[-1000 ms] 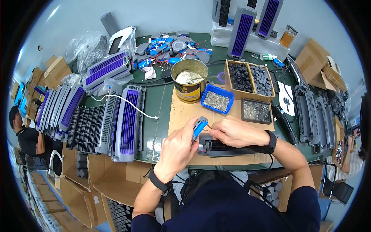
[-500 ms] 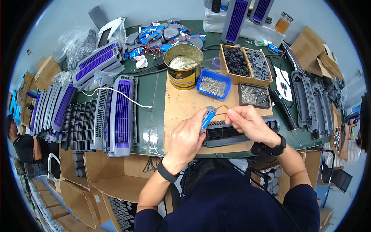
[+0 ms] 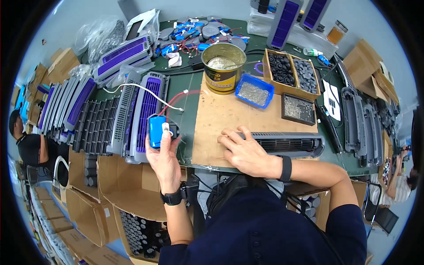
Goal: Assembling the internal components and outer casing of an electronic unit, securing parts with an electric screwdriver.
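Observation:
My left hand [image 3: 164, 160] is raised at the front edge of the table, closed around a blue battery pack [image 3: 156, 130] with its thumb near a small white connector. Red wires [image 3: 172, 100] run up from the pack to another white plug. My right hand [image 3: 251, 154] lies over the left end of a long grey slatted housing [image 3: 289, 142], its fingers apart and bent on or beside that end. Under the housing is a cardboard sheet [image 3: 207, 141]. What the palm touches is hidden.
Behind the housing stand a tin [image 3: 220, 81], a blue tray of small metal parts [image 3: 254, 92], a black tray [image 3: 298, 109] and a divided parts box [image 3: 289, 73]. A power screwdriver [image 3: 329, 126] lies right. Purple-grilled housings [image 3: 148, 115] line the left; blue-and-grey wired parts [image 3: 198, 33] pile up behind.
Both hands were together over the housing, with a blue part and wires between them. My left hand has moved left with the blue pack; my right has lowered onto the housing's left end.

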A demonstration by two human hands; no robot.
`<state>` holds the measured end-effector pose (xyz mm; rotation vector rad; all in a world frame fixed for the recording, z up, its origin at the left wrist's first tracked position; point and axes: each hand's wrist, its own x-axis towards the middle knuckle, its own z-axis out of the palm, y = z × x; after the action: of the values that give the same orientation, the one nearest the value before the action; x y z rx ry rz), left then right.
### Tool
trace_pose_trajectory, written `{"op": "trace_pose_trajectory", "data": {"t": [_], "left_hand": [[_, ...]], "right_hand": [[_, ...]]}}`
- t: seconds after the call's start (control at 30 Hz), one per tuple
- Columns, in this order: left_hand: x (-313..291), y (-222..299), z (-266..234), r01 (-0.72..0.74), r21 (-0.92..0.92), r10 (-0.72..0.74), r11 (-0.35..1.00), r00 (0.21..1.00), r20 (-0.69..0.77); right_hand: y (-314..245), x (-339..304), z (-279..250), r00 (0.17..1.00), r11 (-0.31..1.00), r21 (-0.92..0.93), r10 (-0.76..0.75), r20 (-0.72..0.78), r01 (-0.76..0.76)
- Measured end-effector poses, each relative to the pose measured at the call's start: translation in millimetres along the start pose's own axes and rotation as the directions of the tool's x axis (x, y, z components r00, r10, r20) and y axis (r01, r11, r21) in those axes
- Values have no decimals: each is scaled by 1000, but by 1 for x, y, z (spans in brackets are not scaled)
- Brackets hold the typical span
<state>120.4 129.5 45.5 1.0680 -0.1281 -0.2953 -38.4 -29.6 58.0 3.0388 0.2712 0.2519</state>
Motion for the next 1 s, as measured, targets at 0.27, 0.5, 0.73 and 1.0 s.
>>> {"op": "trace_pose_trajectory", "data": {"t": [0.27,0.5,0.73,1.0], "left_hand": [[-10,-28,6,226,-93,-201,970,954,223],[-21,-49,37,211,205,-269,956,909,318],[-25,-65,46,-61,488,-153,871,909,387],[-22,-49,71,-209,792,-314,573,837,449]], "right_hand": [[52,-16,-31,954,943,295,60,295,-151],[87,-16,-19,840,724,583,-9,542,-368],[88,-17,-2,933,423,832,150,327,-360],[90,-11,14,906,-60,985,388,170,-159]]}}
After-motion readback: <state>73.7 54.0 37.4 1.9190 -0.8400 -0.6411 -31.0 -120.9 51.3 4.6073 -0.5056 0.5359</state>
